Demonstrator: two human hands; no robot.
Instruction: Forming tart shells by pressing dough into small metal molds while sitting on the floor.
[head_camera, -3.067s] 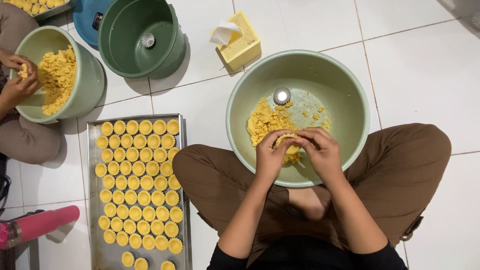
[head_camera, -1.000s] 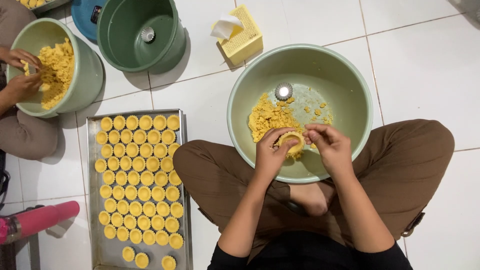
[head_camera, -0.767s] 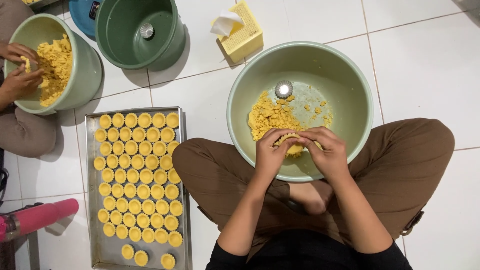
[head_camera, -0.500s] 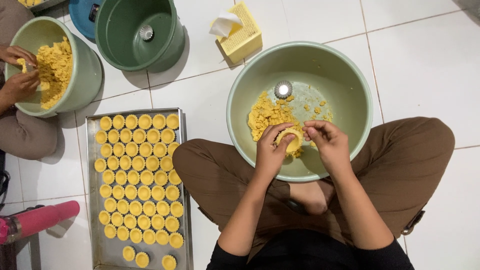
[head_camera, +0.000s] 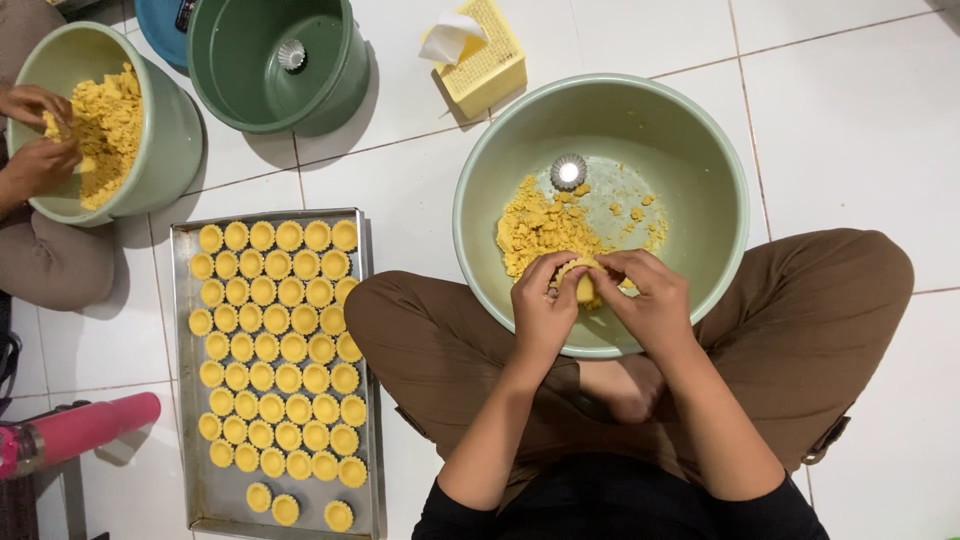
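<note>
Both hands, left hand (head_camera: 540, 305) and right hand (head_camera: 648, 300), have closed together again on the dough piece (head_camera: 580, 282) over the green bowl (head_camera: 480, 190), still pressing it.

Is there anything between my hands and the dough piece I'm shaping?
Nothing visible. The left hand and right hand already pinch the dough piece directly, above the pale green bowl.

Loose brown trousers of plain woven cloth (head_camera: 800, 330) are worn, filling the lower right and centre of the frame, with a buckled side tab seen at the right edge. A black top with short sleeves (head_camera: 610, 500) is seen at the bottom. Forearms and one foot are left bare.
</note>
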